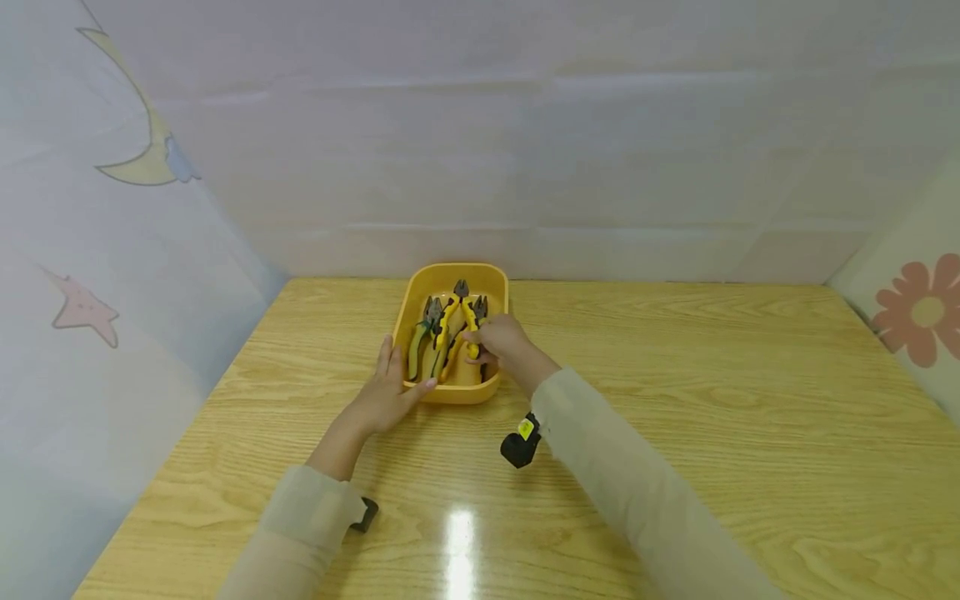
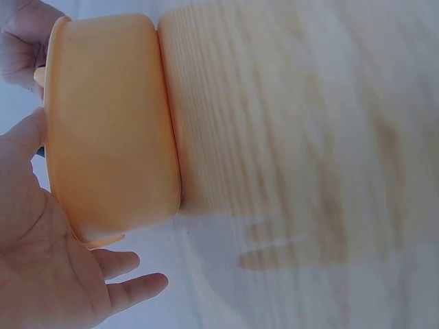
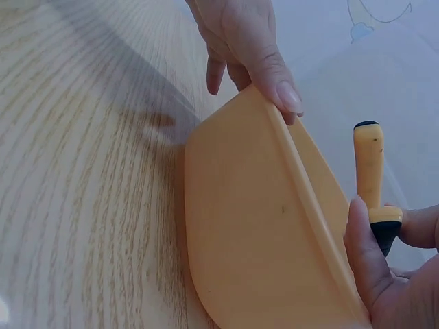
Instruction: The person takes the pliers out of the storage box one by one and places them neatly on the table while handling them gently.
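A yellow plastic bin [image 1: 457, 395] holds several pliers with dark metal heads, some with yellow-and-black handles and one pair with green handles [image 1: 417, 350]. At the bin's near left corner my left hand [image 1: 384, 397] rests with fingers spread along the side and the thumb over the front rim. My right hand [image 1: 504, 342] reaches in over the right side and pinches the yellow-and-black pliers [image 1: 474, 325] by the handle. In the right wrist view, a handle [image 3: 369, 161] sticks up between its thumb and fingers. The rest of that tool is hidden there by the bin wall.
The bin stands on a wood-grain table [image 1: 712, 400] near its back edge, close to a pale cloth backdrop [image 1: 637, 167]. Black wrist cameras show under both sleeves, the right one [image 1: 519, 446] just in front of the bin. More patterned cloth [image 1: 135, 350] hangs at the left.
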`<state>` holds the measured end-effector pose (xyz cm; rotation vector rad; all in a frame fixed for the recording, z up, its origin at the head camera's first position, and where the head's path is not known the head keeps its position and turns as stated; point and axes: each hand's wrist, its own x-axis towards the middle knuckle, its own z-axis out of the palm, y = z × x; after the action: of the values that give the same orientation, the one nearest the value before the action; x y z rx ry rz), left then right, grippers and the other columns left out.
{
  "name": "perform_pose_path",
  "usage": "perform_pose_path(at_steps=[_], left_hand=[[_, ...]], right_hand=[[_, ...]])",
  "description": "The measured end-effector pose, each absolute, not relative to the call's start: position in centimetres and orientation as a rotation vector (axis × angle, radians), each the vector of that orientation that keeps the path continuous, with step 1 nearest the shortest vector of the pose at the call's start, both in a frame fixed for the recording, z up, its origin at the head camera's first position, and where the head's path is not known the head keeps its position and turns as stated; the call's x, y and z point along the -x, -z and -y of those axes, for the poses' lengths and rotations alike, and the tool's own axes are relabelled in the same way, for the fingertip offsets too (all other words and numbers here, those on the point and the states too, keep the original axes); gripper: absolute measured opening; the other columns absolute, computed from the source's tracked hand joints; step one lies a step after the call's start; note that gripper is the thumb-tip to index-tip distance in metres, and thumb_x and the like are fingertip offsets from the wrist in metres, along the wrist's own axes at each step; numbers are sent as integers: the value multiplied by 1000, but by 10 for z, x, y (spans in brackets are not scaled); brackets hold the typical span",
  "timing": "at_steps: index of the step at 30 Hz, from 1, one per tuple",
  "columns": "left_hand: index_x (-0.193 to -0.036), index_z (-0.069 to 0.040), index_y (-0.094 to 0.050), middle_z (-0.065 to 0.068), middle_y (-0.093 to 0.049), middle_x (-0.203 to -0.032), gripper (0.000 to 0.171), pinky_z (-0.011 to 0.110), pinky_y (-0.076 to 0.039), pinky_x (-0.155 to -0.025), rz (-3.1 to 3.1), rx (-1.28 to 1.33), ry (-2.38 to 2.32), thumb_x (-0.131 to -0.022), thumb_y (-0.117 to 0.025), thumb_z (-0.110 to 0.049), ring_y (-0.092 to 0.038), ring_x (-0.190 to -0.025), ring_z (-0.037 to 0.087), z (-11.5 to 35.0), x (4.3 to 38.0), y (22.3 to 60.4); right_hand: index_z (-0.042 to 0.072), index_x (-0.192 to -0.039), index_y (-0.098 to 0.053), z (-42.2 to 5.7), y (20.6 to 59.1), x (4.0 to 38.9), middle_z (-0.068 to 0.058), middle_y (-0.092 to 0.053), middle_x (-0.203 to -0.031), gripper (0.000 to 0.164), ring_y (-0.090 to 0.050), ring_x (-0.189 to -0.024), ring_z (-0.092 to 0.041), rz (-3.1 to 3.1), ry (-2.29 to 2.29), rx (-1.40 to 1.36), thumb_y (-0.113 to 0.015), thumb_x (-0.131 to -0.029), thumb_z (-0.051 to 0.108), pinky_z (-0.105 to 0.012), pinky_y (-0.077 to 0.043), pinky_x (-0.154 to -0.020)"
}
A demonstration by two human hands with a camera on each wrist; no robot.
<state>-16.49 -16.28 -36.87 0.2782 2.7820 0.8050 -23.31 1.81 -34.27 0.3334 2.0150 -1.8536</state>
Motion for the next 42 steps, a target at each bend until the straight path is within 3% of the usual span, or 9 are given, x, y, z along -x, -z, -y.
perform_pose_path(at_steps=[2,5,7,14,21,28,33,36,42], left_hand=[[-135,5,6,13,26,-137,89,51,-18,-96,-2777,-276,-811,-84,-33,-58,-2,-125,38,162,165,369],[-135,5,6,13,26,-137,89,51,-17,-96,-2776,-279,-819,-85,-34,-57,-1,-125,38,162,166,369],[-135,5,6,13,26,-137,88,51,-16,-96,-2776,-276,-816,-85,-34,-56,0,-125,38,162,166,370],[-135,4,6,13,26,-137,90,50,-17,-96,-2777,-269,-801,-84,-33,-59,-1,-125,38,162,166,370],[-135,4,6,12,26,-138,90,52,-19,-95,-2778,-257,-812,-84,-34,-58,-9,-124,41,162,164,370],[-136,3,5,11,26,-138,88,52,-20,-95,-2785,-252,-810,-85,-36,-55,-11,-123,42,163,163,370],[-135,4,5,12,25,-138,89,51,-20,-95,-2793,-258,-799,-84,-35,-57,-10,-123,42,164,163,370],[-135,4,5,12,25,-138,88,51,-19,-95,-2795,-256,-794,-85,-35,-56,-9,-123,42,164,162,370],[-136,4,4,12,25,-138,88,50,-17,-96,-2798,-244,-793,-84,-35,-56,-7,-124,41,163,162,371]], right_hand=[[-5,-84,-47,-20,343,231,-21,-46,-102,11,-44,-41,-12,-1988,1885,-319,-56,-82,1,-34,-49,-69],[-9,-122,-38,-24,343,228,-24,-39,-120,44,-38,-36,-8,-1959,1912,-296,-55,-83,2,-36,-47,-73],[-5,-133,-25,-26,343,226,-23,-32,-129,58,-36,-35,-6,-1957,1921,-284,-54,-84,2,-36,-47,-74],[-11,-103,-46,-28,344,222,-24,-46,-107,22,-54,-63,-18,-1898,1994,-235,-51,-85,1,-34,-48,-72],[-12,-115,-42,-32,345,217,-28,-43,-114,34,-57,-76,-24,-1831,2049,-223,-50,-86,2,-34,-47,-73],[-12,-114,-42,-39,345,213,-28,-41,-114,32,-55,-72,-20,-1801,2069,-215,-49,-86,1,-37,-44,-78],[-9,-116,-41,-44,346,210,-26,-43,-112,32,-54,-86,-28,-1814,2036,-208,-48,-87,4,-33,-47,-75],[-9,-113,-44,-49,362,216,-23,-48,-102,31,-54,-83,-28,-1794,2058,-131,-51,-86,6,-29,-49,-67],[-8,-113,-45,-55,368,214,-21,-49,-99,35,-55,-78,-26,-1806,2054,-94,-55,-85,10,-32,-48,-70]])
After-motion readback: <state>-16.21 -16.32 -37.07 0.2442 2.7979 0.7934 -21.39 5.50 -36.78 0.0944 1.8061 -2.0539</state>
